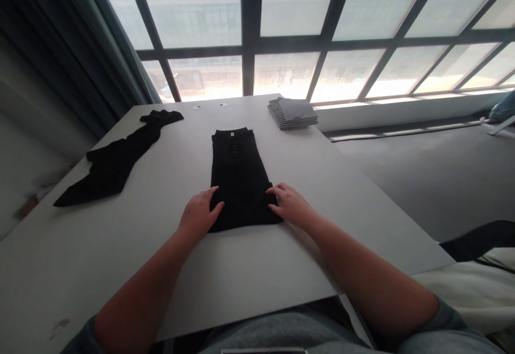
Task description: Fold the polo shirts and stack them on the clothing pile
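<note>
One black garment [239, 179] in the head view, flat on the white table [249, 273], lower part between both grips, labelled end toward the windows [289, 72]. At its left edge, left hand [200, 212], thumb and fingers spread, tips on the cloth. At its right edge, right hand [293, 207], likewise spread, small flap at the fingertips. Farther left, second black garment [120, 155]; back right, grey and striped stack [295, 112].

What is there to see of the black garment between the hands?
The black garment lies flat on the white table, apparently folded, widening toward the person. It looks like matte cloth. Near its far end are a small pale label and a short dark strip, perhaps buttoned. The left hand and right hand touch its opposite sides.
</note>
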### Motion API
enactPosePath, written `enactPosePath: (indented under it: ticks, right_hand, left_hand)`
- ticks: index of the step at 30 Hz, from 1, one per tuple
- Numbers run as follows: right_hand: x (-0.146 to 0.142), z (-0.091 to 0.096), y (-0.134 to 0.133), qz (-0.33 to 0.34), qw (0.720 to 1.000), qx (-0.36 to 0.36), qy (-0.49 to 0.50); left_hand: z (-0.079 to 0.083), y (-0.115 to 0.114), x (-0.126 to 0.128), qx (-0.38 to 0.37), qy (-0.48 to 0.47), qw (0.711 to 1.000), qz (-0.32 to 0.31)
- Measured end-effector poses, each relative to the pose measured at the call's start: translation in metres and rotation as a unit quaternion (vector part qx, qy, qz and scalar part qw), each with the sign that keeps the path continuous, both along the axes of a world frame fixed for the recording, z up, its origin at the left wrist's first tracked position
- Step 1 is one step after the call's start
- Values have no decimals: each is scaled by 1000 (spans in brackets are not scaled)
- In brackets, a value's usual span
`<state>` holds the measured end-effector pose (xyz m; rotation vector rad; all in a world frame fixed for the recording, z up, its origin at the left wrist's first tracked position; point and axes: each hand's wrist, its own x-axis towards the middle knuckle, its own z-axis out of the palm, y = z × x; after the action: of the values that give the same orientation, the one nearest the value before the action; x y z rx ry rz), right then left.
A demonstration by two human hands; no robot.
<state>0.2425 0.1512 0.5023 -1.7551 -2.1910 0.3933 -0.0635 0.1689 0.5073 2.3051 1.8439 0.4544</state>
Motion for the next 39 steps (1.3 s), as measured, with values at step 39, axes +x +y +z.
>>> enactPosePath:
  ticks: [39]
  right_hand:
    - [-38, 37, 101, 161, 983, -64, -66]
  left_hand:
    - [3, 20, 32, 68, 34, 993, -85]
